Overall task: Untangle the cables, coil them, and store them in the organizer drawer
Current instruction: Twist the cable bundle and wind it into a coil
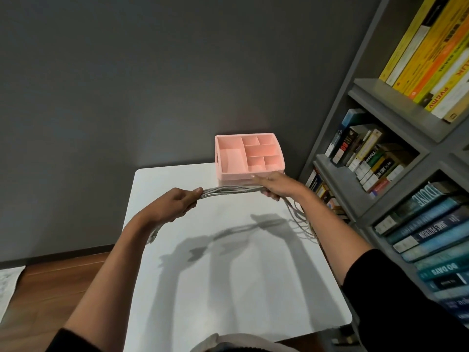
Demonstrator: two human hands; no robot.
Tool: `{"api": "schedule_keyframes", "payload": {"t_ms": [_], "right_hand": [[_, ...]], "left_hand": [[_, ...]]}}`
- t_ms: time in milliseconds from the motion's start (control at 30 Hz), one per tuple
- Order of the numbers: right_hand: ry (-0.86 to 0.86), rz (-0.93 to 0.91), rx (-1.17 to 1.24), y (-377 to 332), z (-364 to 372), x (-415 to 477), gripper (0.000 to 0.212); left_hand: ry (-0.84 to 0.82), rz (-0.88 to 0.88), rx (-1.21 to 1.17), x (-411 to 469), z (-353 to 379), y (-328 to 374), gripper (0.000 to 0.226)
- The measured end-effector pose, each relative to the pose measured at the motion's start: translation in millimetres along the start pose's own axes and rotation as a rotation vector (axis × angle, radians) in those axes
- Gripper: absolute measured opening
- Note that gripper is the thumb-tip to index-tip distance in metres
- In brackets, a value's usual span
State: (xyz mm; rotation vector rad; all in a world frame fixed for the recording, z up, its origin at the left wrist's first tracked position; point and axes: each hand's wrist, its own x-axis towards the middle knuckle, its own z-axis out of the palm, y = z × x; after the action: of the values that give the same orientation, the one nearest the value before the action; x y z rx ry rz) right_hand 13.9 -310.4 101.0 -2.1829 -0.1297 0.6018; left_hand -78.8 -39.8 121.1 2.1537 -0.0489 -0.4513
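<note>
A bundle of several grey cables (229,191) is stretched level between my two hands above the white table (228,275). My left hand (177,201) grips one end, and loose cable ends hang below my left forearm. My right hand (272,185) grips the other end, with more strands trailing down over the table's right edge. The pink organizer (250,156), with several open compartments, stands at the table's far edge just behind my right hand. Its drawer front is hidden by that hand.
A grey bookshelf (368,158) packed with books rises close on the right. A dark grey wall stands behind the table. Wooden floor (50,288) lies to the left, with a white sheet at the far left edge.
</note>
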Motion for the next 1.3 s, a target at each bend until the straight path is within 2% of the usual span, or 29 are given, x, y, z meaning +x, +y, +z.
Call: {"api": "schedule_keyframes", "payload": {"t_ms": [67,133,300,467,567,833,933,1067,1200,1300], "right_hand": [[-0.181,-0.038,-0.015,-16.4,13.7,-7.1,0.057],[-0.272,-0.113,-0.031,-35.2,31.4,-12.0,0.063],[-0.262,-0.281,0.015,-45.7,39.3,-6.3,0.051],[-0.426,-0.253,0.035,-36.4,20.2,-3.6,0.035],[-0.444,-0.202,0.004,-26.9,6.5,-4.8,0.034],[-0.159,-0.102,0.122,1.3,-19.1,-5.0,0.034],[-0.056,-0.084,0.179,2.8,-24.2,-3.2,0.022],[0.06,-0.075,0.158,1.4,-22.8,-2.4,0.036],[0.32,-0.022,0.092,18.6,-23.0,-2.4,0.046],[0.359,0.062,0.097,36.4,-17.1,-6.4,0.049]], "left_hand": [[-0.003,0.041,0.02,2.9,4.4,10.2,0.047],[-0.006,0.074,0.08,7.2,9.8,21.0,0.047],[-0.005,0.078,0.139,9.7,6.3,28.0,0.047],[-0.066,0.056,0.147,9.6,6.8,30.3,0.046],[-0.077,0.038,0.134,8.5,4.7,26.6,0.046],[-0.198,-0.004,-0.012,4.6,5.4,21.9,0.042],[-0.209,-0.026,-0.052,2.9,-0.3,16.3,0.044],[-0.219,-0.025,-0.104,2.1,-5.1,11.1,0.045],[-0.135,0.064,-0.479,0.0,-15.4,7.4,0.046],[-0.073,0.105,-0.681,-1.4,-25.6,3.8,0.052]]}}
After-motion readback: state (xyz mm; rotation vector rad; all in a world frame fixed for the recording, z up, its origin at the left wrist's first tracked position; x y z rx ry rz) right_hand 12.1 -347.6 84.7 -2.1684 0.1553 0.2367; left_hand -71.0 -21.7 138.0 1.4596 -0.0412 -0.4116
